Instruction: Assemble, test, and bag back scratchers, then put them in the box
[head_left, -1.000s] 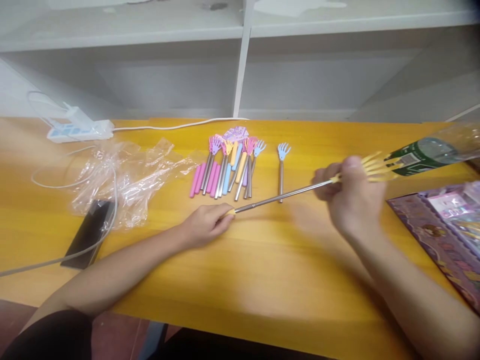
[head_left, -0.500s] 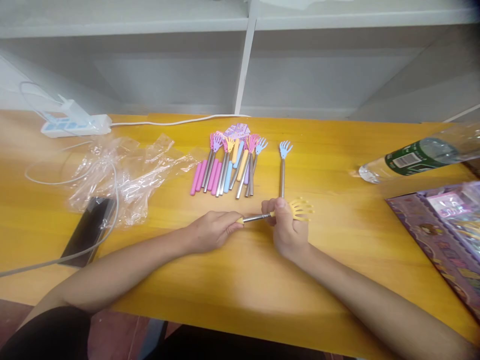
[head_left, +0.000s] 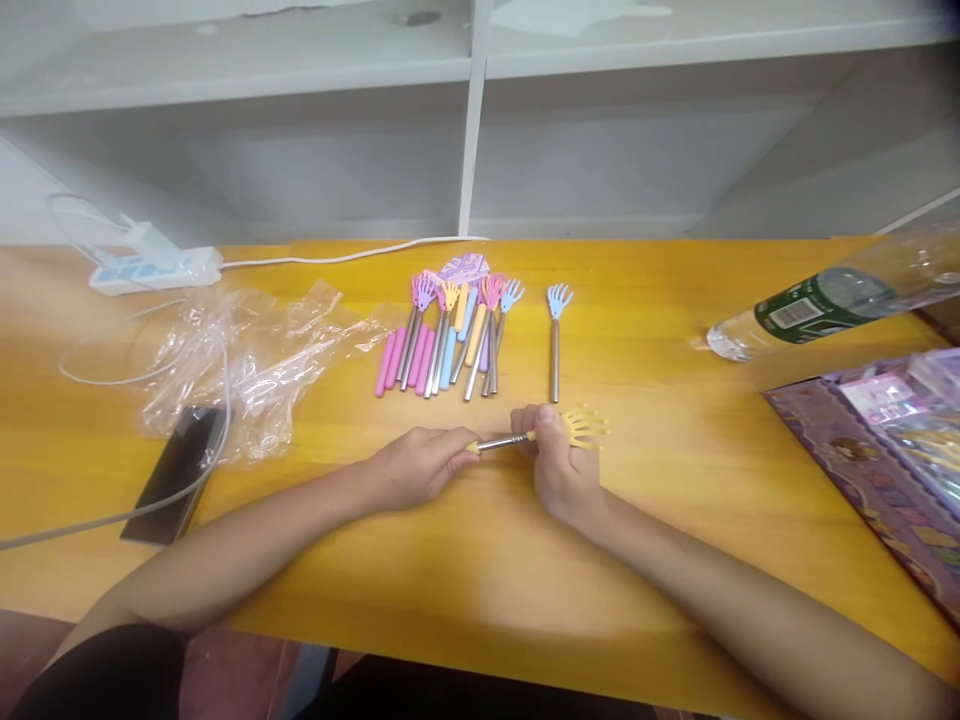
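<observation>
A small back scratcher (head_left: 504,441) with a yellow claw head and metal rod lies level between my two hands. My left hand (head_left: 420,466) is closed round its yellow handle end, which is mostly hidden in the fist. My right hand (head_left: 561,465) grips the other end just below the claw, the thumb on top and the yellow prongs sticking out to the right. Beyond my right hand lies a blue-clawed metal rod (head_left: 555,350). A group of more claw-headed rods (head_left: 491,345) lies to its left, with loose pink handles (head_left: 386,362) and blue, yellow and purple ones.
Clear plastic wrapping (head_left: 262,365), a phone (head_left: 176,475) and a power strip (head_left: 154,270) lie on the left. A plastic bottle (head_left: 799,310) lies on its side at right, behind a purple printed box (head_left: 862,460). Printed slips (head_left: 463,268) sit behind the rods.
The camera view has shifted slightly, so everything appears a little to the left. Both hands keep hold of the yellow back scratcher, and the blue-clawed rod's lower end now shows clear of my right hand.
</observation>
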